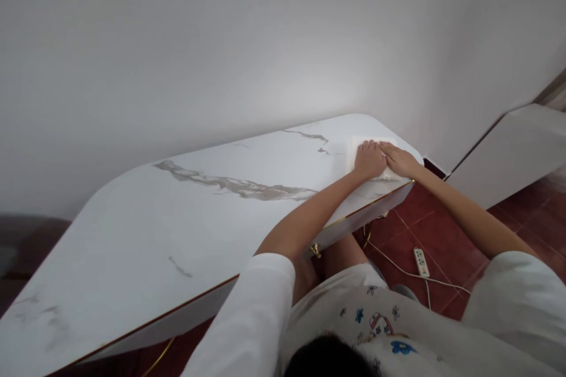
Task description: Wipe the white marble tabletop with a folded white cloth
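My left hand lies flat on a thin white cloth or paper wipe, pressing it to the marble-patterned white tabletop. Beside it, my right hand rests with its fingers stretched toward the left one, and their fingertips meet or nearly meet over the wipe. Both palms face down and are hidden. The wipe sits close to the rounded right end of the tabletop, its edges showing around the left hand and below the fingers of the right.
A gold-coloured knob sticks out from the table's front, near my body. On the red tiled floor lies a power strip with a white cable. A wall runs along the back; a white panel stands at right.
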### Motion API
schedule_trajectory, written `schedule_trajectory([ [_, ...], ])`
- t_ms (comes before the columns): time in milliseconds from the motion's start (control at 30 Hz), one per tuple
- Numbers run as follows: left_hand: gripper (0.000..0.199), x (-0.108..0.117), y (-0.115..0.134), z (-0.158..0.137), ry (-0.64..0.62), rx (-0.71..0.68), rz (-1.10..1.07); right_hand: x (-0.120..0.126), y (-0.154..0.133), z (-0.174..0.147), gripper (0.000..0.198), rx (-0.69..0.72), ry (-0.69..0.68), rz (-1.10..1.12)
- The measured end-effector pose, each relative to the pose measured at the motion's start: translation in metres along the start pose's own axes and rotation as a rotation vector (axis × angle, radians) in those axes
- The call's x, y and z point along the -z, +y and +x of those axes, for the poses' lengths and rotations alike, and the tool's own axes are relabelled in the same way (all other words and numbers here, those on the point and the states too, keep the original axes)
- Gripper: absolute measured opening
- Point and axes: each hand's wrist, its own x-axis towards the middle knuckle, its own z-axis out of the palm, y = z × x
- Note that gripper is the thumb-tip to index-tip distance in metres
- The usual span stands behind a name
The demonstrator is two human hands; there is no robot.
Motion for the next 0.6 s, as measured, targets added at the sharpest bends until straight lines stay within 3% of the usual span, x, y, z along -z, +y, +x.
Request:
schedule_trajectory([
  [133, 0.042, -0.003, -0.036, 0.015, -0.009, 0.078, 0.019, -0.013, -0.006, 0.047, 0.055, 0.051, -0.029, 0.029],
  [433, 0.041, -0.009, -0.149, 0.055, 0.012, 0.171, 0.093, -0.042, -0.044, 0.169, 0.054, 0.151, -0.032, 0.101],
  [600, 0.038, -0.021, -0.176, 0.091, 0.045, 0.239, 0.132, -0.052, -0.030, 0.218, 0.054, 0.175, -0.023, 0.120],
])
